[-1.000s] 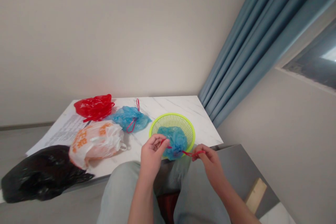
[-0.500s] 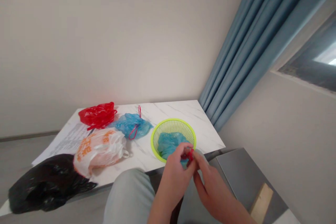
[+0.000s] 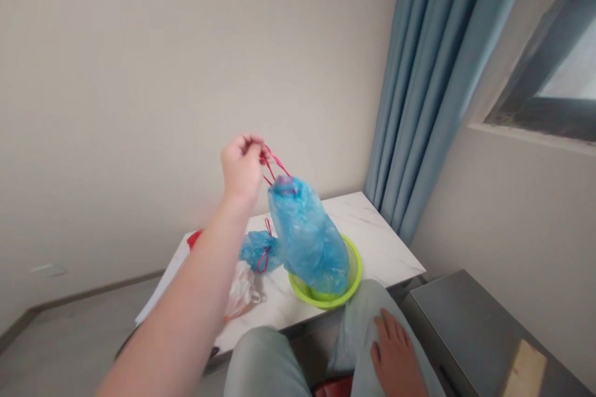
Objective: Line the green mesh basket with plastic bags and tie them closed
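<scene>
The left hand is closed around the red drawstrings of the blue bag, fingertips pinched together at the wall side of the desk; the bag hangs aslant below and to the right of that grip, its lower end over the green basket, though whether it touches the basket cannot be told. The right hand lies palm down on the right thigh, fingers a little apart and holding nothing.

A good lift takes the pull through all the strings together, since a load on one strand would likely tilt the bag or strain the gathered neck; the slant suggests a sideways pull, so a grip more directly above the bag would steady its swing; the soft lower end is best raised well over the rim before any sideways move, as dragging film could catch the mesh or tip the basket. The second blue bag lies just beside the hanging one, its own red loops standing out; a slow, high path would avoid snagging them; the right hand is free to steady the basket or support the bag from below.
</scene>
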{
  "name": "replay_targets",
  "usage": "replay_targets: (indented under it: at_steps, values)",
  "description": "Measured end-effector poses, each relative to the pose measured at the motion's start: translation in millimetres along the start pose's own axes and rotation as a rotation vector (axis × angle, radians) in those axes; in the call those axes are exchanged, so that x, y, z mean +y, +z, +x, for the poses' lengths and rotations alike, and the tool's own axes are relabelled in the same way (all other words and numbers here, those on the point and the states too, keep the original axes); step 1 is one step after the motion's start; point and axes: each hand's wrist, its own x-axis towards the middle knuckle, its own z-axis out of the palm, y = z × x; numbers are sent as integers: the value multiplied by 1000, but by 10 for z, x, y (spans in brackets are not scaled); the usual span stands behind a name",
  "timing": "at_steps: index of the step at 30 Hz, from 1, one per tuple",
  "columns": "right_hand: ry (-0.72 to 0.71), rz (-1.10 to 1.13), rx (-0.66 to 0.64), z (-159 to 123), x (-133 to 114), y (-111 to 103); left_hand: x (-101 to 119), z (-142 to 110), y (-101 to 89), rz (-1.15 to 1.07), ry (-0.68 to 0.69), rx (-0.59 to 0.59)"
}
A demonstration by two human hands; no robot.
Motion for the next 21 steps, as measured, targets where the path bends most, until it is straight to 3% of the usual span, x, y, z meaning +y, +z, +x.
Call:
replay_targets:
  at_steps: [2, 4, 7, 12, 17, 21]
  values:
    - [37, -121, -49, -46, 27, 82, -8, 593, -104, 155, 100, 97]
    - [49, -189, -77, -36, -7, 109, 11, 1022, -289, 314, 169, 183]
    - [52, -235, -102, 24, -74, 129, 106, 1320, -667, 603, 232, 268]
    - [47, -247, -117, 58, -80, 168, 175, 1348, -1225, 848, 308, 273]
    - [41, -265, -112, 46, -69, 152, 10, 1319, -1579, 854, 133, 305]
    - [30, -279, -102, 52, -60, 130, -207, 1199, -1914, 917, 45, 191]
